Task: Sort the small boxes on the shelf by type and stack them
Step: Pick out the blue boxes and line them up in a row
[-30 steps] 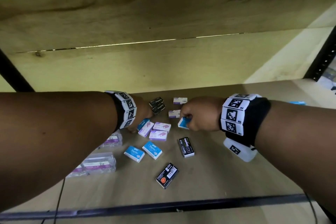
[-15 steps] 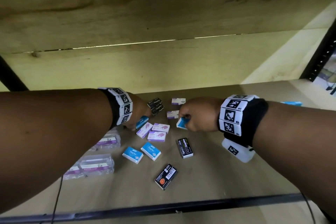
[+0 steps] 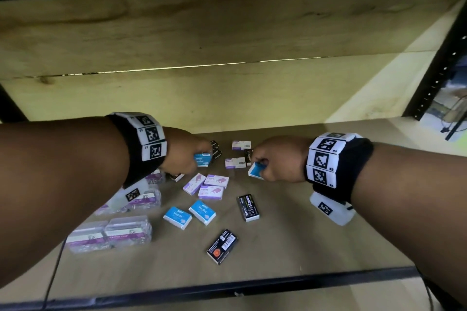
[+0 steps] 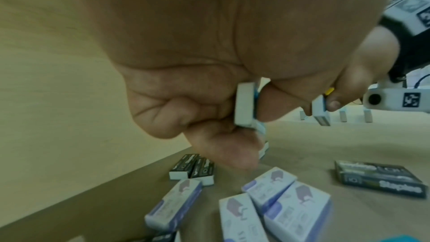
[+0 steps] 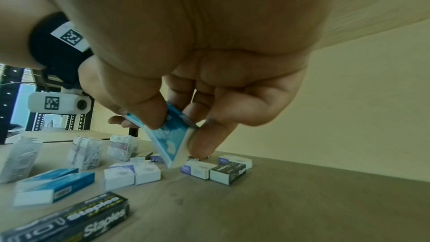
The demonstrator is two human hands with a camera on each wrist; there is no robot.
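Aloft | left hand (image 3: 185,153) grips blue box (image 3: 202,160) | right hand (image 3: 279,160) pinches tilted blue box (image 3: 255,171)

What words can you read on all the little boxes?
"Staples" on each of the two blue boxes lying flat on the shelf.
"Staples" on the black box near the middle, white letters.
"Staples" also shows on that black box's side in the right wrist view.
The purple boxes carry print too blurred to read.
The flipped black box shows a barcode, too small to read.
The wristband squares are coded patterns; their tiny labels are unreadable.
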